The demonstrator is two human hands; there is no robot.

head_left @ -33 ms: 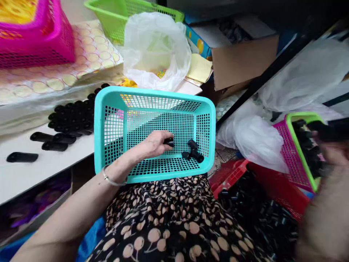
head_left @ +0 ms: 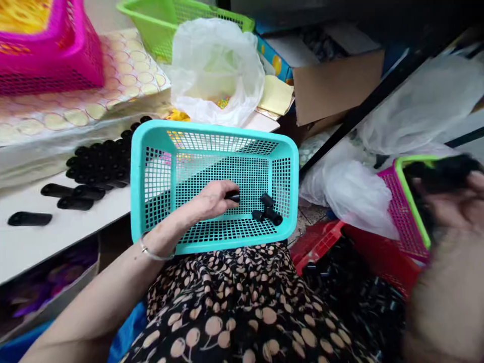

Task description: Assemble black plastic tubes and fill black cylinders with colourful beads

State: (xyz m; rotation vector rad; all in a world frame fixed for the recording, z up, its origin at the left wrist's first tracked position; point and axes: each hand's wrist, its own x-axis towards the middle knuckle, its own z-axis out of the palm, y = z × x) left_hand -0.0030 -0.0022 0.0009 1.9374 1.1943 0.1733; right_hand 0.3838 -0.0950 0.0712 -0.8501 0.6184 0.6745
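Observation:
My left hand (head_left: 214, 201) is inside a turquoise mesh basket (head_left: 212, 247). Its thumb and fingers are closed on a short black plastic cylinder (head_left: 233, 196). Several similar black pieces (head_left: 269, 212) lie in the basket's right part, apart from that hand. At the far right, my right hand (head_left: 456, 201), blurred by motion, is over a pink basket with a green rim (head_left: 408, 212). A dark clump of black pieces (head_left: 444, 174) shows at its fingers and appears to be gripped; single pieces cannot be made out.
Black cylinders (head_left: 100, 161) stand and lie on the white table (head_left: 22, 252) at left. A red crate (head_left: 321, 247) full of black pieces is low at right. Behind are a white plastic bag (head_left: 215, 70), an open cardboard box (head_left: 336, 85) and a black post (head_left: 351, 121).
My right hand has shifted and turned over the pink basket, with the dark clump moving slightly left. The pink basket has moved a little left. My left hand is nearly still.

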